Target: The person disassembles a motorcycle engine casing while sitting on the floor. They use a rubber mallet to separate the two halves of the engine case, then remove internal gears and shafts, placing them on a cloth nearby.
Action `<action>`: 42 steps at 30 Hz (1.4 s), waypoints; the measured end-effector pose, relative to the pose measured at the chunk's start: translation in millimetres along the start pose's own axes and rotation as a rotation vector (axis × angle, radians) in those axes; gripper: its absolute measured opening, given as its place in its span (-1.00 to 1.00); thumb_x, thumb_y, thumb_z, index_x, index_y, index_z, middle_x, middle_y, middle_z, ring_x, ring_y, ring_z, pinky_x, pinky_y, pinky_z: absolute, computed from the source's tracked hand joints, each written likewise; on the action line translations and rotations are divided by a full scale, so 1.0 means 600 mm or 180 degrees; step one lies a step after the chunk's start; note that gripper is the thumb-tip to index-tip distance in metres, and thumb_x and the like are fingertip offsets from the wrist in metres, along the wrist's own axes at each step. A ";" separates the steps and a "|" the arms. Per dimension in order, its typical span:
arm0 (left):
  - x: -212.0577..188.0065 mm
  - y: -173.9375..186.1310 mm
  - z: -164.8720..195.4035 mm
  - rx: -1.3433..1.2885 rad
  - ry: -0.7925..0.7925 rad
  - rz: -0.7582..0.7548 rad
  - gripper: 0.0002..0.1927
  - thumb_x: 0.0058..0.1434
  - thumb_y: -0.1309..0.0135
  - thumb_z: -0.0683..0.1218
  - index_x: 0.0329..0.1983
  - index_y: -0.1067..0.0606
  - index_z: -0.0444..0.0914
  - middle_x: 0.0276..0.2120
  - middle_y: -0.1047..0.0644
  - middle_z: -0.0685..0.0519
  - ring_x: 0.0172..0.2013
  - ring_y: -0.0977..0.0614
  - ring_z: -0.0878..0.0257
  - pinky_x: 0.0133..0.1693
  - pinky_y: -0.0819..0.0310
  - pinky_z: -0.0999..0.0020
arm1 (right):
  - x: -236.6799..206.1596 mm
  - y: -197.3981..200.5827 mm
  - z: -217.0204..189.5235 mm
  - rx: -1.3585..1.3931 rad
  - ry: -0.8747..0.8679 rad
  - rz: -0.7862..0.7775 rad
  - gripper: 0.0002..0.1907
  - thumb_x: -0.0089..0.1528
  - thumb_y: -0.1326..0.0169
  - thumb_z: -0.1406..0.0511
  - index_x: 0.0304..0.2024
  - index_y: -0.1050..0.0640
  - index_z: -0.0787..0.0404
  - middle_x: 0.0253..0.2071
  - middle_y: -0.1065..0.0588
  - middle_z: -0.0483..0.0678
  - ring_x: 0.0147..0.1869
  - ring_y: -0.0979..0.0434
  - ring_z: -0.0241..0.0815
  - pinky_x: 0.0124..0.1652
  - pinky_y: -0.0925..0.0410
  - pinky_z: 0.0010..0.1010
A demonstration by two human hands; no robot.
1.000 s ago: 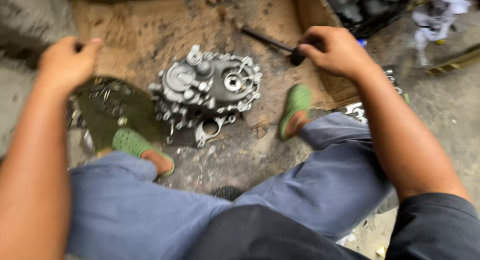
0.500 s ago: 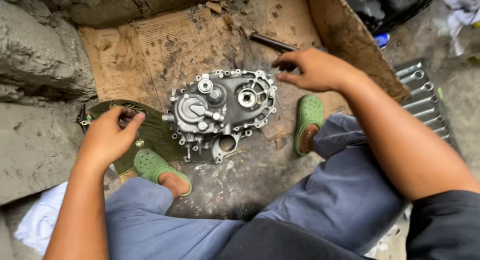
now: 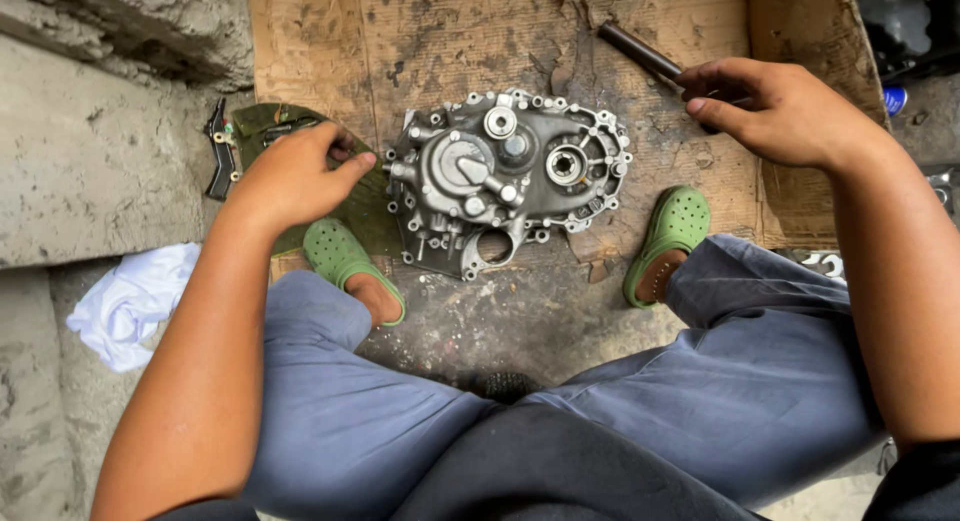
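— Well, what's each hand doing?
— Right hand (image 3: 775, 111) grips a dark rod (image 3: 645, 56), its end hidden. Left hand (image 3: 295, 176) covers small parts on a green tray (image 3: 375, 211); grasp unclear. The engine casing (image 3: 510, 176) lies between, on cardboard (image 3: 330, 51).

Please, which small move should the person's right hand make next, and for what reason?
Probably the right hand should lift the dark metal rod off the cardboard and bring it toward the grey engine casing. Its fingers already curl around the rod's near end, the rod lies apart from the casing, and the left hand rests at the green tray beside the casing's edge.
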State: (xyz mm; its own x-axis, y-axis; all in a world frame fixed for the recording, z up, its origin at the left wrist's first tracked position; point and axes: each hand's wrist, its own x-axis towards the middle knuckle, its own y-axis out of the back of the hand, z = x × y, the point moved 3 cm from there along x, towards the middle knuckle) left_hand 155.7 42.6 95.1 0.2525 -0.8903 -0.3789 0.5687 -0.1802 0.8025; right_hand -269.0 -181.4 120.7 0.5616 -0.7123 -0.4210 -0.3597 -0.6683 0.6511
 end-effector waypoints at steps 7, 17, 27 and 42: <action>0.011 -0.012 -0.011 0.0008 -0.0068 -0.0129 -0.42 0.25 -0.13 0.21 0.03 -0.53 -0.38 -0.12 -0.62 -0.23 -0.09 -0.65 -0.13 -0.05 -0.50 0.08 | -0.009 -0.003 0.032 0.0210 0.0212 -0.0086 -0.58 0.35 -0.08 0.22 0.24 -0.52 0.19 0.04 -0.60 0.01 0.13 -0.58 -0.20 0.17 -0.39 -0.34; 0.017 -0.018 -0.014 0.0071 -0.0139 -0.0022 -0.42 0.24 -0.13 0.21 0.03 -0.52 -0.38 -0.10 -0.60 -0.29 -0.05 -0.62 -0.22 -0.01 -0.47 0.01 | -0.017 0.000 0.051 -0.0203 0.0164 -0.0014 -0.57 0.37 -0.07 0.21 0.26 -0.52 0.20 0.13 -0.57 0.00 0.23 -0.52 -0.18 0.21 -0.32 -0.31; 0.007 -0.029 -0.052 0.0233 -0.0063 -0.0046 -0.38 0.25 -0.12 0.22 0.09 -0.51 -0.39 -0.06 -0.59 -0.29 0.01 -0.60 -0.22 0.06 -0.44 0.00 | -0.006 -0.007 0.134 0.0036 -0.0128 -0.0164 -0.53 0.42 0.03 0.21 0.34 -0.45 0.24 0.17 -0.54 0.06 0.25 -0.53 -0.12 0.18 -0.35 -0.28; -0.031 -0.002 -0.047 0.0124 -0.0141 0.0222 -0.41 0.24 -0.10 0.24 0.09 -0.50 -0.31 0.03 -0.55 -0.24 0.10 -0.53 -0.19 0.08 -0.38 -0.04 | 0.013 -0.026 0.172 0.0209 -0.0495 -0.0364 -0.51 0.41 0.05 0.22 0.36 -0.40 0.26 0.22 -0.51 0.07 0.26 -0.51 -0.07 0.16 -0.35 -0.25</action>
State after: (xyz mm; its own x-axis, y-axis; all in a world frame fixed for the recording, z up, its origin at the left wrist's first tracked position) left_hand 172.3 71.1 87.9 0.2551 -0.9188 -0.3012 0.5198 -0.1324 0.8439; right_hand -335.9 -198.2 42.2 0.4816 -0.6521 -0.5855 -0.3507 -0.7557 0.5531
